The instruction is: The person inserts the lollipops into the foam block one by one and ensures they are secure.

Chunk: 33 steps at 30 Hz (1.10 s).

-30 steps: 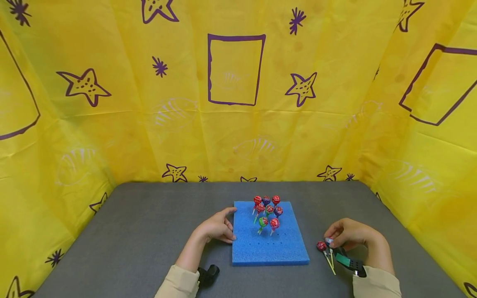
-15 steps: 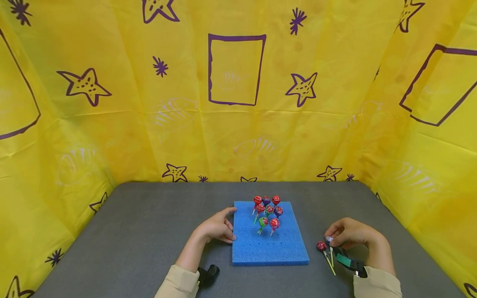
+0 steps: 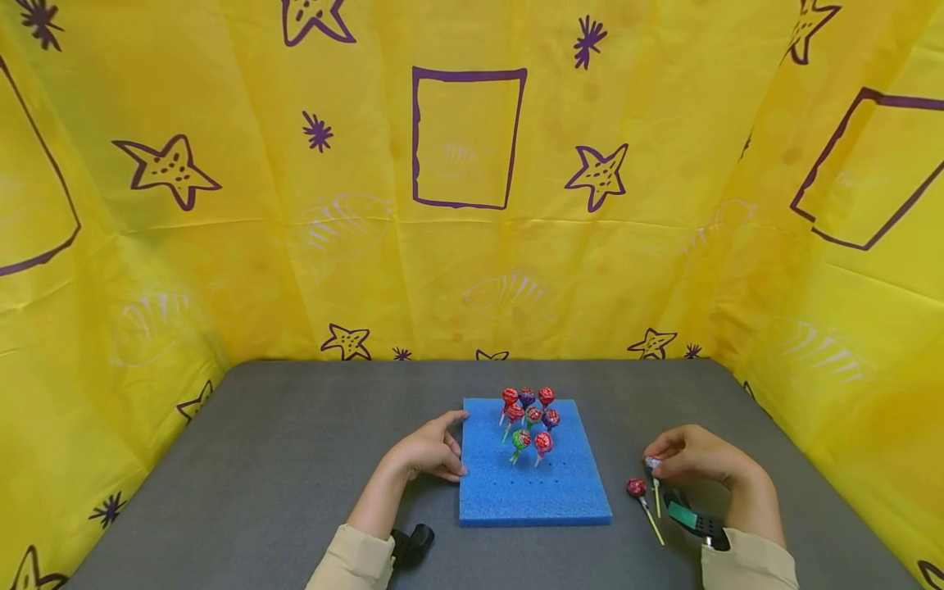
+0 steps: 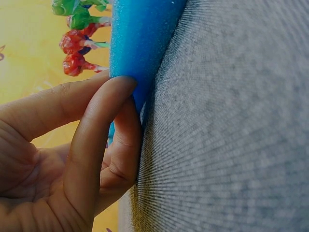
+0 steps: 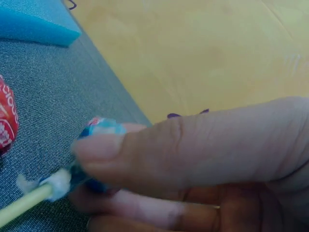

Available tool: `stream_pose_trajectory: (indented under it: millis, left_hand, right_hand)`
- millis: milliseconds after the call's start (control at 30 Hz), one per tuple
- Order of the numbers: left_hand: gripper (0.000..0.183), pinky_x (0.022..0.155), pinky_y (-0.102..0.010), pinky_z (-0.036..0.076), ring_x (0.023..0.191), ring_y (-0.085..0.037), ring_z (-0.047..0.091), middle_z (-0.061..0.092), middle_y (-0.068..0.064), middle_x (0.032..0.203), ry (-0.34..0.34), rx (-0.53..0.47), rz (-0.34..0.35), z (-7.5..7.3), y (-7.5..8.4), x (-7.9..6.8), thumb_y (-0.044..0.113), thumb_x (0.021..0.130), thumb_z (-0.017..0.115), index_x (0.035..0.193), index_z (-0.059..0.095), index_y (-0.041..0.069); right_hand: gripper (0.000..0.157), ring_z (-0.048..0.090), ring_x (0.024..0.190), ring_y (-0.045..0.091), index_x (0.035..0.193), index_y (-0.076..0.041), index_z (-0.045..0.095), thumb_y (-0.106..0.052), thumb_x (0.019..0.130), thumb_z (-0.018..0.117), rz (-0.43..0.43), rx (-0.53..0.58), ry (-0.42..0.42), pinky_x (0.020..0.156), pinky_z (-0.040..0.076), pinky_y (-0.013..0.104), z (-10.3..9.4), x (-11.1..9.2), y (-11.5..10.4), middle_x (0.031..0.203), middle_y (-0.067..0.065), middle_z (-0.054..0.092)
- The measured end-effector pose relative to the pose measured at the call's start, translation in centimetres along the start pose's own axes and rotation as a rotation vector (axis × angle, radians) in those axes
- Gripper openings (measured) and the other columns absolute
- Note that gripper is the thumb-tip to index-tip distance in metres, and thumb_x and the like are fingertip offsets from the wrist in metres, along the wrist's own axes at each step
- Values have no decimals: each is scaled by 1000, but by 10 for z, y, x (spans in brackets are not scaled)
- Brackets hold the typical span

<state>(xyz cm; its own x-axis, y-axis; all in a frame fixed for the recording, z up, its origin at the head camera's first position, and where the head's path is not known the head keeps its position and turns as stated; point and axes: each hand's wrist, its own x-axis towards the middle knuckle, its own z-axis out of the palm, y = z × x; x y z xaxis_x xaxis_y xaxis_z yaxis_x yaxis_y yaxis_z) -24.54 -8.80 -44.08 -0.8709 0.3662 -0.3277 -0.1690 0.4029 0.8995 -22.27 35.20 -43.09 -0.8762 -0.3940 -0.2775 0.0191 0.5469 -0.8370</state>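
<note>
A blue foam block (image 3: pixel 534 504) lies flat on the grey table, with several wrapped lollipops (image 3: pixel 521 440) standing upright in its far half. My left hand (image 3: pixel 428 449) touches the block's left edge, thumb and index finger spread apart along it. In the left wrist view the thumb tip presses the foam's side (image 4: pixel 140 43). To the right of the block, my right hand (image 3: pixel 696 457) pinches a blue-and-white wrapped lollipop by its head (image 5: pixel 102 126), the pale yellow stick (image 5: pixel 24 205) pointing down towards me. A dark red lollipop (image 3: pixel 636 488) lies on the table just left of that hand.
Rows of small holes (image 3: pixel 531 483) run across the near half of the foam. Black wrist devices (image 3: pixel 413 545) sit at both sleeves. Yellow patterned cloth (image 3: pixel 472 270) hangs behind the table (image 3: pixel 310 459) and at both sides.
My right hand has lifted slightly, and the blue-and-white lollipop has moved with it, a little away from the dark red one. The left hand and foam block stay still.
</note>
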Motion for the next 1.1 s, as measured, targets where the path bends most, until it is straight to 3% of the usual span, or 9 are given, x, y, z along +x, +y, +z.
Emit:
stream_pose_trajectory:
  millis: [333,1100]
  left_hand:
    - [91,61,-29,63,66,-16,59,52,-9,86,-12,-26,13,0,0,1,-15,75,71,153,30,9]
    - [91,60,-30,63,65,-17,60,52,-8,85,-10,-17,6,1,0,1,-15,75,71,153,31,9]
  right_hand:
    - [41,67,84,11,116,9,63,-17,86,72,-12,-11,140,75,60,25,0,2,-8,101,10,71]
    - [45,64,89,5,124,0,64,-21,86,75,-80,-62,349,79,56,21,5,7,-28,113,13,71]
